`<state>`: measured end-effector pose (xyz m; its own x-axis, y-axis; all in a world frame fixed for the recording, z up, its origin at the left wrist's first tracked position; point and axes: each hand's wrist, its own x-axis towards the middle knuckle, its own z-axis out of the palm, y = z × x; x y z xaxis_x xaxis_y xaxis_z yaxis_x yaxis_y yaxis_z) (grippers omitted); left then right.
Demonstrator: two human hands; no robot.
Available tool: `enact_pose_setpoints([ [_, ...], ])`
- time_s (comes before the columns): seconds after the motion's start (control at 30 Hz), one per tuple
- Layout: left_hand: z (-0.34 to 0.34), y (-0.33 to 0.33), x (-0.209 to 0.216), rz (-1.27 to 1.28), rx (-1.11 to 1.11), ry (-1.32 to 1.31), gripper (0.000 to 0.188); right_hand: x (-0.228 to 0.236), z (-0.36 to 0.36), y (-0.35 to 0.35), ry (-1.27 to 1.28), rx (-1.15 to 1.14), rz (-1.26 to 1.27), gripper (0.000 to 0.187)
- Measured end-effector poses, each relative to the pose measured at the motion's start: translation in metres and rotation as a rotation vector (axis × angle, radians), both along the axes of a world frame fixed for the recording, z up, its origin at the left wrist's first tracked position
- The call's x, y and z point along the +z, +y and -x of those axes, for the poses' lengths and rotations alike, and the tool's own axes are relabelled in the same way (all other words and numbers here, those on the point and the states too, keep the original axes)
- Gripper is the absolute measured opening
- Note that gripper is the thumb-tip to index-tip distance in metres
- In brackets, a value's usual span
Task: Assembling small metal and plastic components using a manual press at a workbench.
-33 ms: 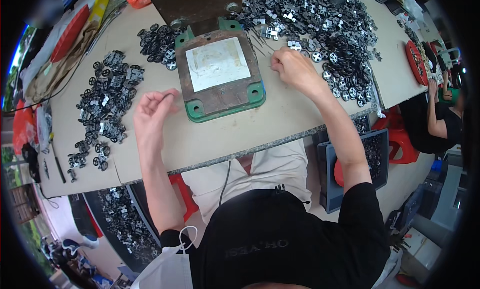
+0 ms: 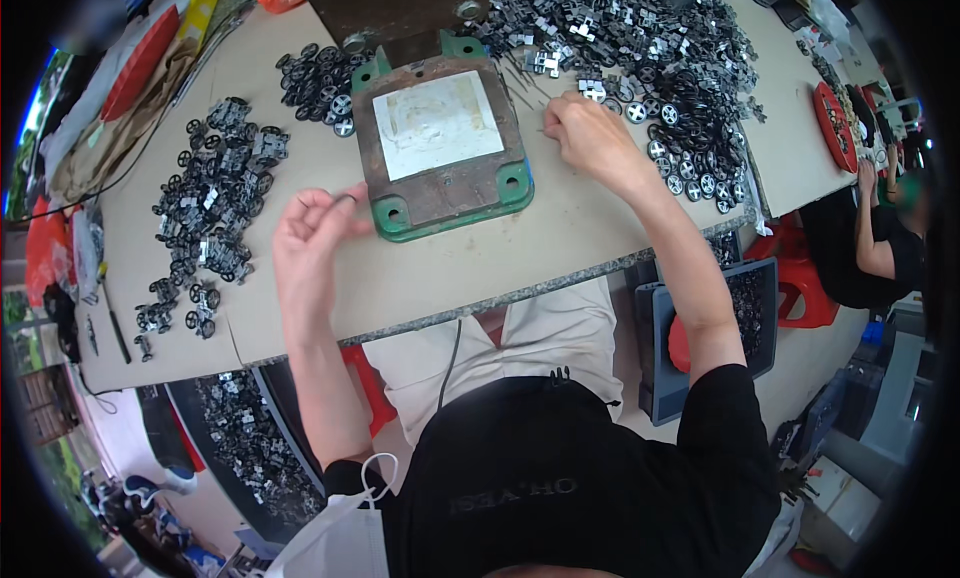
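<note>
My left hand (image 2: 312, 233) is beside the lower left corner of a green-and-brown metal block (image 2: 440, 193). Its fingers are pinched on a small dark part (image 2: 347, 198), partly hidden and blurred, whose kind I cannot make out. A white sheet (image 2: 438, 125) covers the middle of the block's top. To the right of the block, my right hand (image 2: 592, 143) has thumb and fingertips closed together; a thin metal pin (image 2: 543, 131) seems to show at their tips. Several loose thin metal pins (image 2: 525, 78) lie just beyond them on the table.
Black wheels with silver spokes (image 2: 690, 163) and metal parts (image 2: 600, 18) heap up at right and back. Wheeled assemblies (image 2: 215, 198) lie at left, more wheels (image 2: 315, 88) behind the block. A grey crate (image 2: 655, 358) stands below the table's front edge. Another person (image 2: 885, 228) sits far right.
My left hand has shifted slightly right and its fingertips have come closer to the metal block's edge. The right hand stays almost where it was.
</note>
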<state>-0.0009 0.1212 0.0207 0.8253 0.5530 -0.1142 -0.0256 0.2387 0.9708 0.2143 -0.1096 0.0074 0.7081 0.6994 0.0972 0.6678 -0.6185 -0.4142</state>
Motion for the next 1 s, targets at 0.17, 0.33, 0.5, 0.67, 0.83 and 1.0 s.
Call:
enact_pose_setpoints([
  [0.17,0.03,-0.055,0.002,0.109,-0.076,0.01,0.022,0.022,0.028,0.001,0.089,-0.034,-0.203,0.005],
  [0.33,0.021,-0.083,-0.013,0.52,-0.237,0.029,0.032,0.026,0.08,-0.004,0.735,0.027,-0.596,0.019],
  [0.5,0.008,-0.091,-0.016,0.707,-0.238,-0.022,0.033,0.01,0.107,0.0,1.059,0.035,-0.828,0.015],
  [0.67,0.007,-0.092,-0.019,0.69,-0.283,-0.033,0.034,-0.001,0.117,0.004,1.077,0.038,-0.91,0.016],
  [0.83,0.008,-0.096,-0.022,0.681,-0.275,-0.012,0.035,-0.008,0.12,0.005,0.993,0.08,-0.898,0.014],
  [1.0,0.008,-0.096,-0.022,0.695,-0.265,-0.006,0.035,-0.001,0.122,0.004,0.972,0.057,-0.846,0.013],
])
